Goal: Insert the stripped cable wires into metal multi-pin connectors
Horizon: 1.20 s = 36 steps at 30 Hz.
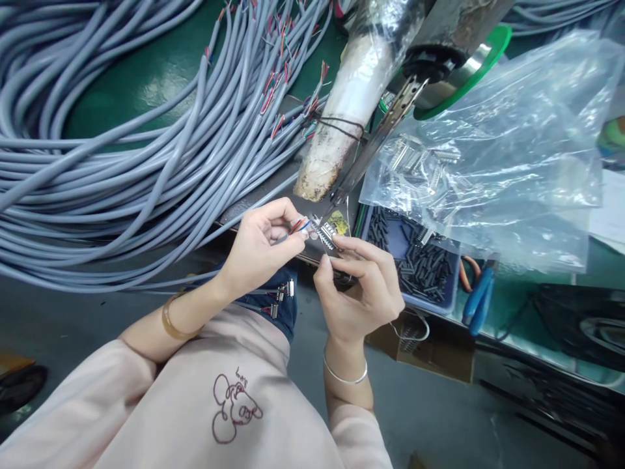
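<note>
The left hand (263, 244) pinches colored wires (299, 226) beside a metal connector (326, 236), gripped by the right hand's (361, 283) fingertips.

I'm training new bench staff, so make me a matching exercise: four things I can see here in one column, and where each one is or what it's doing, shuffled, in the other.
1. Left hand
2. Clear plastic bag
3. Small black pieces
4. Blue-handled tool

A. Heaped in the blue tray
B. Just right of the tray
C. Pinching thin red and blue wires
D. Lying partly over the tray, with metal connectors inside

Right pairs: 1-C, 2-D, 3-A, 4-B
</note>
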{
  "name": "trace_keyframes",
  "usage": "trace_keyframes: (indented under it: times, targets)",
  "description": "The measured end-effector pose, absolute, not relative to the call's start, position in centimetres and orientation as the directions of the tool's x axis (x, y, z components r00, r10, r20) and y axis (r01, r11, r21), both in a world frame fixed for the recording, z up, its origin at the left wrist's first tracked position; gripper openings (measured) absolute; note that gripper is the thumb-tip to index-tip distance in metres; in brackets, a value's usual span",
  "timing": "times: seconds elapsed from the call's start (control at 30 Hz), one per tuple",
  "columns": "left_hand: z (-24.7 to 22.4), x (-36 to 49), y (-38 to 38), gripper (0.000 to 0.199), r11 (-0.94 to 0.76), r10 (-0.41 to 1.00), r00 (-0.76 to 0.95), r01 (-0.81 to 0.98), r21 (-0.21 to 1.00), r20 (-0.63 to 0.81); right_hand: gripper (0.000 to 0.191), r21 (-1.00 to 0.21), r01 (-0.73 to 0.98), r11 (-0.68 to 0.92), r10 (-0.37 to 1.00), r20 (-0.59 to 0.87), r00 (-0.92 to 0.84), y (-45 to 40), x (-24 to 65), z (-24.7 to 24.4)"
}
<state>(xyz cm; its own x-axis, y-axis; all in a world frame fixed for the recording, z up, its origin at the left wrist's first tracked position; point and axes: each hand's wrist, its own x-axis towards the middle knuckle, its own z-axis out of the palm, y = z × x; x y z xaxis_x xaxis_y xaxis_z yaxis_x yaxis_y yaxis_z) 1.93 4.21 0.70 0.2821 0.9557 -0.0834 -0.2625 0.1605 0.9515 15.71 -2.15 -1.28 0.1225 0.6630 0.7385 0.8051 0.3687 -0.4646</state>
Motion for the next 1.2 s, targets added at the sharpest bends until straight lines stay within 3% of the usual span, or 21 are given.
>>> trace_keyframes:
  times: [0.17,0.37,0.9,1.2]
  targets:
    - [0.40,1.84,4.01,0.018,0.166,0.954,0.286,-0.260,0.951,-0.088,0.018,-0.455,0.812,0.365,0.659,0.742,0.120,-2.42,15.62,-1.47]
    - [0.39,1.64,3.44,0.016,0.156,0.956,0.282,-0.258,0.953,-0.081,0.015,-0.572,0.751,0.329,0.714,0.671,0.198,-2.41,15.27,-1.09]
    - [0.25,2.09,3.42,0.009,0.015,0.982,0.190,-0.186,0.982,0.021,0.017,-0.492,0.803,0.336,0.651,0.738,0.180,-1.72,15.15,-1.19]
    - [-0.24,1.95,3.51,0.012,0.095,0.973,0.226,-0.171,0.981,-0.055,0.017,-0.409,0.829,0.381,0.652,0.755,0.073,-2.16,15.44,-1.87]
